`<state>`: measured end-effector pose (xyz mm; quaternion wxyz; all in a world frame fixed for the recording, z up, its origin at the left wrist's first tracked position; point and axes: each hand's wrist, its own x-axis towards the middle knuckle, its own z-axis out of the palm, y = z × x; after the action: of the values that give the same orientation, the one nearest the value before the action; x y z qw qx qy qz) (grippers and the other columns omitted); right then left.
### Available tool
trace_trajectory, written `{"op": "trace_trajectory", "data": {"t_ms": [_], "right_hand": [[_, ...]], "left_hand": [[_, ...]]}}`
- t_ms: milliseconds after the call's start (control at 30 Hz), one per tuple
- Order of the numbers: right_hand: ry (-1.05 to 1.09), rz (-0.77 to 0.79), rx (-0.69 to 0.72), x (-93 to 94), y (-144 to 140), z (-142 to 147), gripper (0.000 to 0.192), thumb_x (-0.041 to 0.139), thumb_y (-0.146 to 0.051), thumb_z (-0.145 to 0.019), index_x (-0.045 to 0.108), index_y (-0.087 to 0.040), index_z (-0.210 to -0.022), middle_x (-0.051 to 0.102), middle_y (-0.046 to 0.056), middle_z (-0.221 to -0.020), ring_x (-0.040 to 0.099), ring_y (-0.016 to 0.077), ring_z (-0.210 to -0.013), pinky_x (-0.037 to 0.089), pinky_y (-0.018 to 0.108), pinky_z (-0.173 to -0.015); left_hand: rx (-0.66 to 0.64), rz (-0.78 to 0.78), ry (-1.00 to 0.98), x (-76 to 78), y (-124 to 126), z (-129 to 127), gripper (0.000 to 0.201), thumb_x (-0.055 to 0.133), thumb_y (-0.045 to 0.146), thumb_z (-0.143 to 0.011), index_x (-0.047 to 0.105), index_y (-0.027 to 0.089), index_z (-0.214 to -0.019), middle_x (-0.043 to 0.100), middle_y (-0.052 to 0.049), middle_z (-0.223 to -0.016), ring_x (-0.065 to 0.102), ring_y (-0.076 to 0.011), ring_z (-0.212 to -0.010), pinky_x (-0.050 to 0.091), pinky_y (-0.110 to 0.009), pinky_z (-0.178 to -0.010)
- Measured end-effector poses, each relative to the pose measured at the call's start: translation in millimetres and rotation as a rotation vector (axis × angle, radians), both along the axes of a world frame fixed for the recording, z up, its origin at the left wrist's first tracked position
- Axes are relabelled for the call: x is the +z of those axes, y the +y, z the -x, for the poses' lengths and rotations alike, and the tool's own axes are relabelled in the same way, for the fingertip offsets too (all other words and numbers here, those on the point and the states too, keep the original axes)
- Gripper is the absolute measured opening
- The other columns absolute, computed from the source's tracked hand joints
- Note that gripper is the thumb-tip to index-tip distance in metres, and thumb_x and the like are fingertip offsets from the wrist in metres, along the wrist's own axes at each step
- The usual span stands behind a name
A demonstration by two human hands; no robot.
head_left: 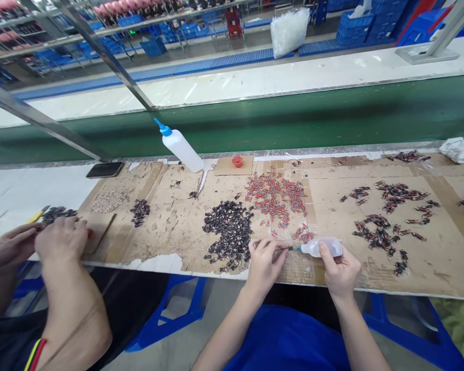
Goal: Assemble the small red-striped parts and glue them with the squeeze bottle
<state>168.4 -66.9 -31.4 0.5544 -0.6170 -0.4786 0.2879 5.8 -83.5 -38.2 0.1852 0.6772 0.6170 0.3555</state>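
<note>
right grip (339, 268) closed round small bottle (325, 247), left hand (265, 260) pinching a part.

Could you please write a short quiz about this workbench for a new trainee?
1. True or false: the right hand holds a small bottle.
2. Which pile lies nearest the left hand? A red parts B black parts
3. Fill in: the tall bottle has a ___ cap.

Key: 1 true; 2 B; 3 blue.
</note>
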Motion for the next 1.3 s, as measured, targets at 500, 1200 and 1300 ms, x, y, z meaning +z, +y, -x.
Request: {"op": "trace_trajectory", "data": {"t_ms": [500, 1200, 1300], "right_hand": [[0.134, -0.079, -0.112, -10.4, 21, -47, 0.056, 0.085, -0.036, -0.052, 0.045, -0.024, -0.089, 0.065, 0.001, -0.084, 0.067, 0.0225, -0.08, 0.05, 0.049, -0.085], [-0.463, -0.288, 0.211, 9.6, -13, 23, 0.006, 0.062, -0.024, -0.086, 0.067, -0.022, -0.089, 0.069, 0.006, -0.083, 0.065, 0.0204, -0.08, 0.054, 0.035, -0.075], [-0.428, -0.216, 0.267, 2.0, -5, 25, 0.013, 0.063, -0.031, -0.086, 0.07, -0.023, -0.091, 0.07, 0.006, -0.085, 0.065, 0.0224, -0.082, 0.054, 0.038, -0.076]], "left_hand": [[0.049, -0.009, 0.2, 8.2, 24, 36, 0.016, 0.06, 0.014, -0.088, 0.071, 0.027, -0.087, 0.074, -0.001, -0.095, 0.056, -0.0223, -0.103, 0.031, -0.041, -0.091], [-0.134, 0.051, 0.455, 12.4, 27, 34, 0.011, 0.056, 0.014, -0.089, 0.062, 0.022, -0.094, 0.058, -0.008, -0.115, 0.043, -0.0257, -0.115, 0.034, -0.042, -0.089], [-0.143, 0.057, 0.449, 13.2, 27, 32, 0.009, 0.055, 0.014, -0.09, 0.061, 0.02, -0.09, 0.058, -0.009, -0.115, 0.044, -0.0254, -0.114, 0.034, -0.043, -0.089]]}}
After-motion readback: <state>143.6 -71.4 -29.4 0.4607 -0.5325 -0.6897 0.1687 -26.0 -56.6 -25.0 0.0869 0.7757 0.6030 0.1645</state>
